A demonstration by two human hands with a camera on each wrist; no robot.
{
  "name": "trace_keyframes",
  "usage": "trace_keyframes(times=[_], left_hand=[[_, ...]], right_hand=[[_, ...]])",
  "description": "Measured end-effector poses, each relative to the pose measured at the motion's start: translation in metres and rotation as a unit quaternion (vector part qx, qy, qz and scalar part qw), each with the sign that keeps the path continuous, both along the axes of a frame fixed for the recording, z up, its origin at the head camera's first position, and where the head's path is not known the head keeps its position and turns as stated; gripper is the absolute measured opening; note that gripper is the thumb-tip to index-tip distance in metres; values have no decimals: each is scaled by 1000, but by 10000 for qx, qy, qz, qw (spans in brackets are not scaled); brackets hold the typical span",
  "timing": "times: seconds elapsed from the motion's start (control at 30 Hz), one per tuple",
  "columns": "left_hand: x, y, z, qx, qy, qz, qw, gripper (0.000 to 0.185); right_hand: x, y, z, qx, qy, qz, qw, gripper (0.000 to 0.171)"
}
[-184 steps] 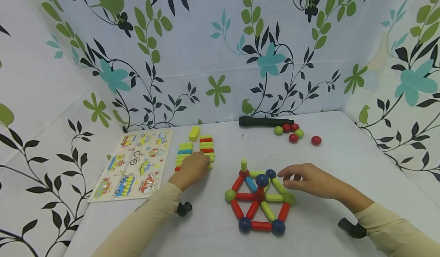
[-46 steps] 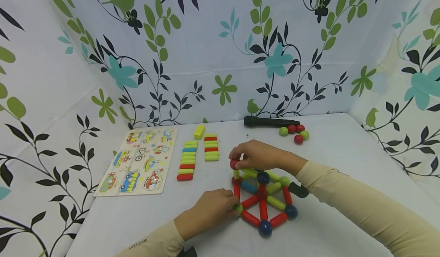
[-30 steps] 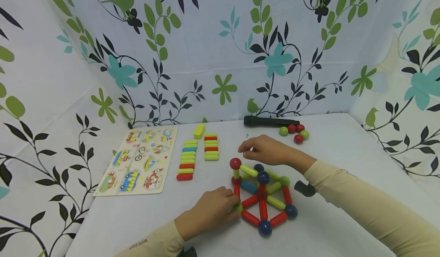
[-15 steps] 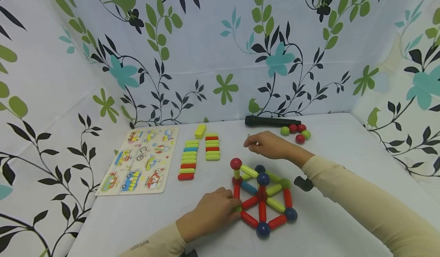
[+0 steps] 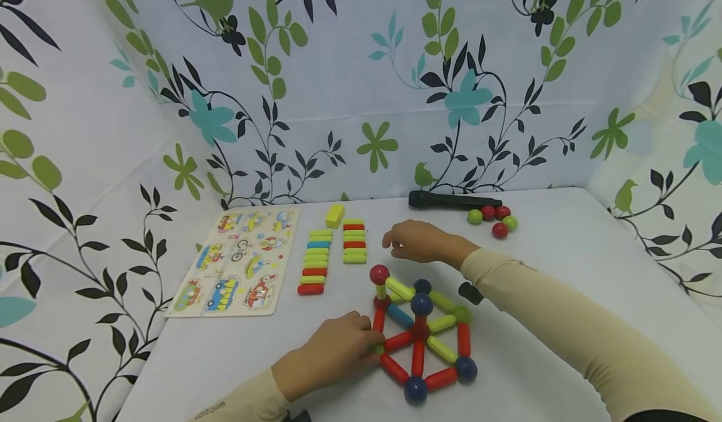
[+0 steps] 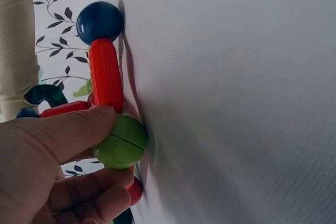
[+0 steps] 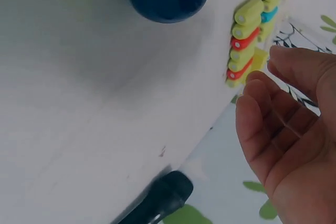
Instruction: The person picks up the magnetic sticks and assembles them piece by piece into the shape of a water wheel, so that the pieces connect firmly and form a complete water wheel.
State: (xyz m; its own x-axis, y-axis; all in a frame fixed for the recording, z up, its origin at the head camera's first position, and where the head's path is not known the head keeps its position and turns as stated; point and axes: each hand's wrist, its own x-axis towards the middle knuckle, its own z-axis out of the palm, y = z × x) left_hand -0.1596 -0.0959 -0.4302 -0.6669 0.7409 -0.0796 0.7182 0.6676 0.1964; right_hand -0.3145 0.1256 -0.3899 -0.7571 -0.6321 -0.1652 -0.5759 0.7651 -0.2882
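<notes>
My left hand (image 5: 333,353) pinches a green ball (image 6: 121,142) at the left corner of a wheel-shaped frame of magnetic rods and balls. Thumb and fingers lie on either side of that ball in the left wrist view. A red ball (image 5: 379,275) tops a short upright yellow-green rod (image 5: 381,292), and a slanting yellow-green rod (image 5: 399,288) meets it. At the middle, a dark blue ball (image 5: 422,304) sits on an upright red rod. Behind the frame, my right hand (image 5: 420,241) hovers with loosely bent fingers, holding nothing, near the shorter column of rods (image 5: 355,244).
A longer column of rods (image 5: 316,262) lies beside the shorter one, with a yellow block (image 5: 334,216) behind. Farther left is a vehicle picture board (image 5: 237,262). A black microphone-like stick (image 5: 451,200) and several loose balls (image 5: 499,230) lie at the back right.
Since the earliest frame, my left hand came from the rods to the frame. The red ball now tops the upright rod; my right hand let it go, drew back, then moved left towards the rods.
</notes>
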Motion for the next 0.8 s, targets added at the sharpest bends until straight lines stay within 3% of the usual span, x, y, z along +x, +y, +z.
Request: trace_keyframes(times=[0.27, 0.63, 0.8], left_hand=[[-1, -8, -4, 123, 117, -148, 9997, 30], [3, -5, -7, 47, 212, -130, 9997, 31], [3, -8, -4, -13, 274, -93, 9996, 29]], right_hand=[[-15, -55, -9, 685, 449, 699, 9942, 31], [-20, -82, -35, 833, 767, 737, 9908, 22], [-19, -83, -34, 772, 516, 606, 9938, 11]])
